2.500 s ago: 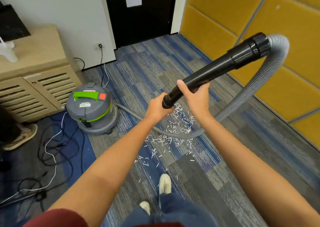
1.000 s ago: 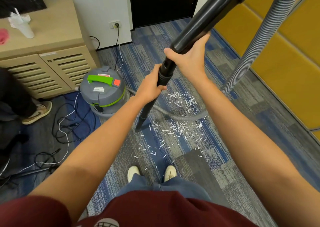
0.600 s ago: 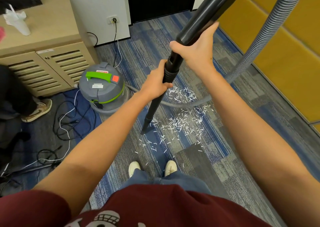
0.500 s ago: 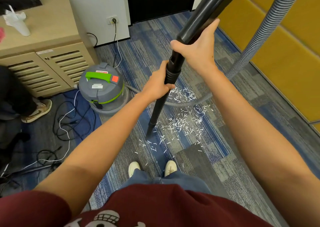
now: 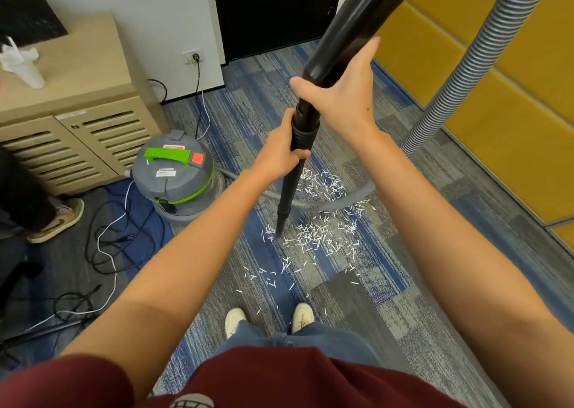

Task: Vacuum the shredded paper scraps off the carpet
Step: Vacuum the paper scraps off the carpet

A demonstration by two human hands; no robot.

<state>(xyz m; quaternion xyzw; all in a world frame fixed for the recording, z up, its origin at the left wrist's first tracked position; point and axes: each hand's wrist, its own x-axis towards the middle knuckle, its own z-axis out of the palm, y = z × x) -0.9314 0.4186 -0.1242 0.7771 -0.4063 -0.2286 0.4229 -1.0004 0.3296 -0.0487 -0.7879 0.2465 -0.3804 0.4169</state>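
Bright even light, wide-angle edge distortion

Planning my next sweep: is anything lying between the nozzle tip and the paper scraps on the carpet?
Nothing blocks the main pile of scraps: the nozzle tip sits at its left edge. But the grey hose lies on the carpet across the scraps, between that pile and the farther cluster behind it.
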